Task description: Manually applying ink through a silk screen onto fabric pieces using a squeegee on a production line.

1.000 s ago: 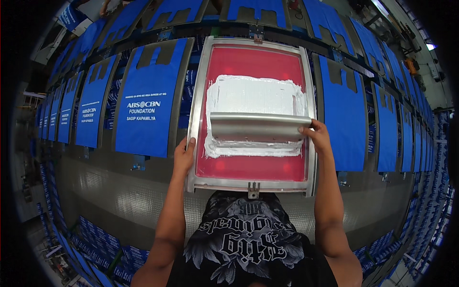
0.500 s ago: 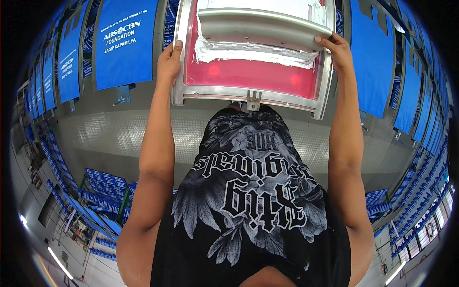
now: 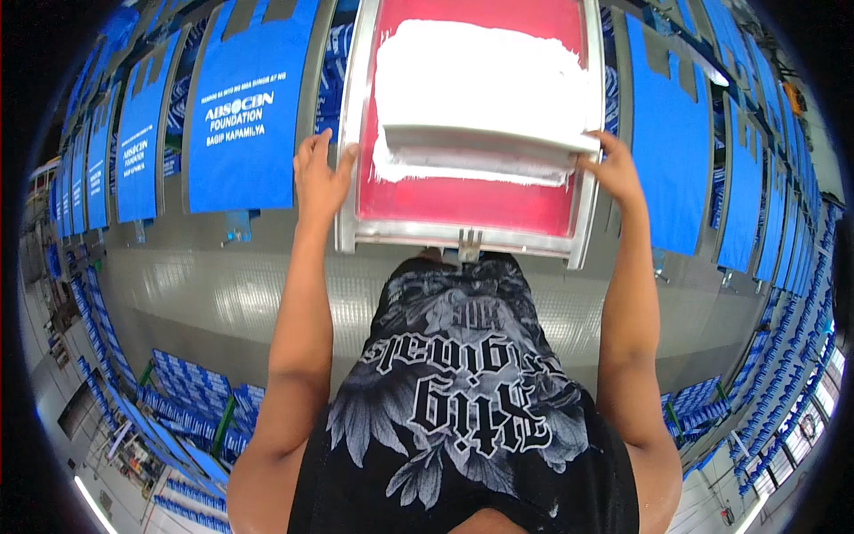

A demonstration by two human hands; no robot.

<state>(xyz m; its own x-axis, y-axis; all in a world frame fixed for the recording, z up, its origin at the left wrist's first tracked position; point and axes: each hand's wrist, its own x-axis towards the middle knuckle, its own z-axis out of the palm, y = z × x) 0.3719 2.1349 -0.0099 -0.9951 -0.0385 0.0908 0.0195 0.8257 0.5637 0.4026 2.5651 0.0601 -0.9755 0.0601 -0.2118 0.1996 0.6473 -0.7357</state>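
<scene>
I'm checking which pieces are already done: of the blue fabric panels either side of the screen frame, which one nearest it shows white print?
The blue panel just beyond the left hand shows white print; the panel right of the screen frame is plain blue.

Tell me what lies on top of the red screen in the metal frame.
White ink is spread over the red screen, and a wide squeegee rests on it. Whatever lies beneath the screen is covered.
</scene>
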